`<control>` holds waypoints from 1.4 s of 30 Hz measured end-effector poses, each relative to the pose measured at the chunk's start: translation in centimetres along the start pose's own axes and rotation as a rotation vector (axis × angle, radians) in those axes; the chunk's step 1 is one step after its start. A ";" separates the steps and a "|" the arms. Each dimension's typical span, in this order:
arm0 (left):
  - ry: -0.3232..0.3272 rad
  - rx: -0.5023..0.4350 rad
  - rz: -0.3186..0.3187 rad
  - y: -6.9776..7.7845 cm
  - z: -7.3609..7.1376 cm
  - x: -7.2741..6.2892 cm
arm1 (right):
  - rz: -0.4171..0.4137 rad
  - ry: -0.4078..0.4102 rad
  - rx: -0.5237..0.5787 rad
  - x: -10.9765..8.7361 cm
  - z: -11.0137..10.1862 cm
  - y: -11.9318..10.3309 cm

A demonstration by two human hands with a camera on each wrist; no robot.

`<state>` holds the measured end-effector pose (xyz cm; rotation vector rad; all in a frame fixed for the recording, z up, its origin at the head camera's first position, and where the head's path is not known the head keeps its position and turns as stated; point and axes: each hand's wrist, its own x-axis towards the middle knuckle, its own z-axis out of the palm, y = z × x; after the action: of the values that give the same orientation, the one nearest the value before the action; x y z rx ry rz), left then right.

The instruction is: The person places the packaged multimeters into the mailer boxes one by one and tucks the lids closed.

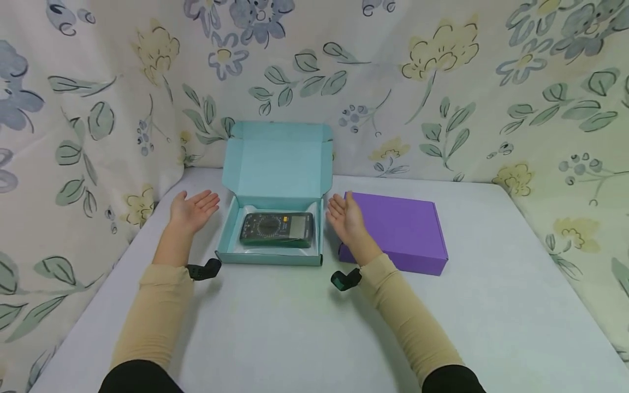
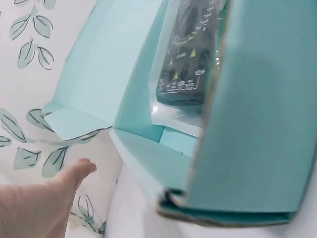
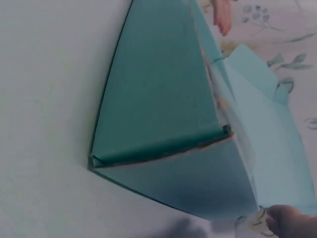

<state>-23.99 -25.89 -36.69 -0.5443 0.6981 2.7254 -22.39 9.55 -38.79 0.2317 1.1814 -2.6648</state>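
Note:
A teal cardboard box stands on the table with its lid raised at the back. Inside, a dark multimeter in a clear plastic bag lies face up, its display toward the right. My left hand is held out on the box's left side, palm turned up, fingers straight and holding nothing. To the right of the box, my right hand is likewise extended and bare of any object. Only the thumb of that hand shows in the right wrist view, at the bottom corner.
A closed purple box sits right of the teal one, partly behind my right hand and wrist. Both wrists carry small black cameras. A floral curtain hangs behind and beside the white table.

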 end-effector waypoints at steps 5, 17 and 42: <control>0.029 0.089 0.019 0.4 1.5 1.1 | -0.016 0.058 0.022 1.4 0.1 -0.3; -0.021 0.243 -0.019 0.7 3.3 1.8 | -0.029 0.015 -0.054 2.7 -0.3 -0.3; 0.009 0.558 0.021 0.3 4.0 2.9 | -0.033 -0.075 -0.155 3.3 0.7 -0.7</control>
<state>-27.85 -23.63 -34.56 -0.4106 1.4012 2.3814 -25.83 9.02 -38.63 0.0864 1.3711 -2.5686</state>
